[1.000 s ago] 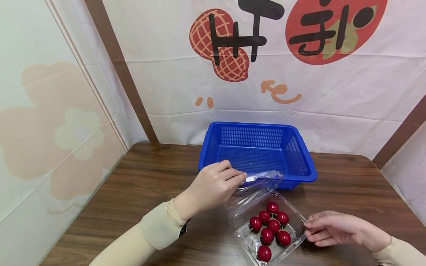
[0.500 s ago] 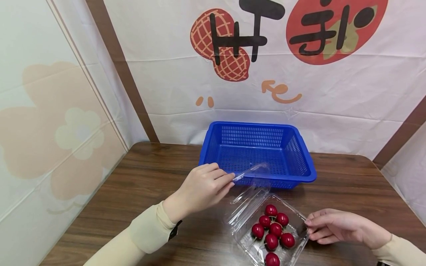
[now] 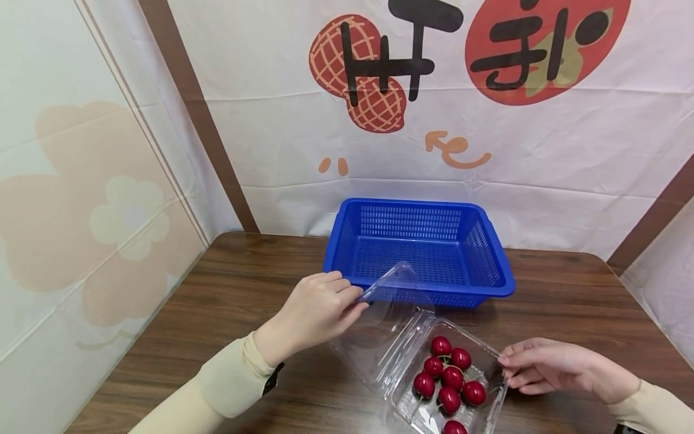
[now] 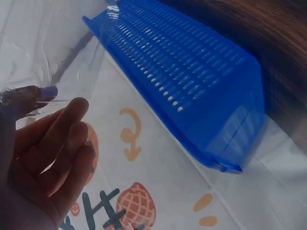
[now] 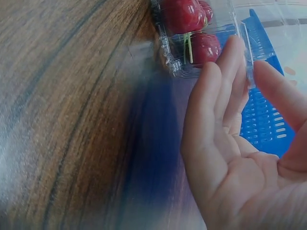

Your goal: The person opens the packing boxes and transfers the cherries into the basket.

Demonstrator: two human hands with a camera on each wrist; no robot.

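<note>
A clear plastic clamshell box (image 3: pixel 467 333) lies on the table, holding several dark red cherries (image 3: pixel 452 378) with green stems. Its hinged lid (image 3: pixel 374 340) is tilted up and back to the left. My left hand (image 3: pixel 317 304) pinches the lid's free edge; in the left wrist view the left hand (image 4: pixel 48 158) has clear film-like plastic (image 4: pixel 67 43) at its thumb and fingers. The right hand (image 3: pixel 569 367) pinches the box's right corner. In the right wrist view, the right hand (image 5: pixel 230 148) has thumb and fingers on either side of the box wall (image 5: pixel 177 69).
A blue perforated plastic basket (image 3: pixel 417 204) stands just behind the box, near the table's back edge, with nothing inside. The wooden table (image 3: pixel 260 265) meets a white printed curtain (image 3: pixel 271 120) at the back. Part of the lid overlaps the basket's front rim in view.
The left hand has moved left and slightly down, swinging the lid further open, away from the cherries. The box has shifted slightly right, and the right hand has stayed at its corner.
</note>
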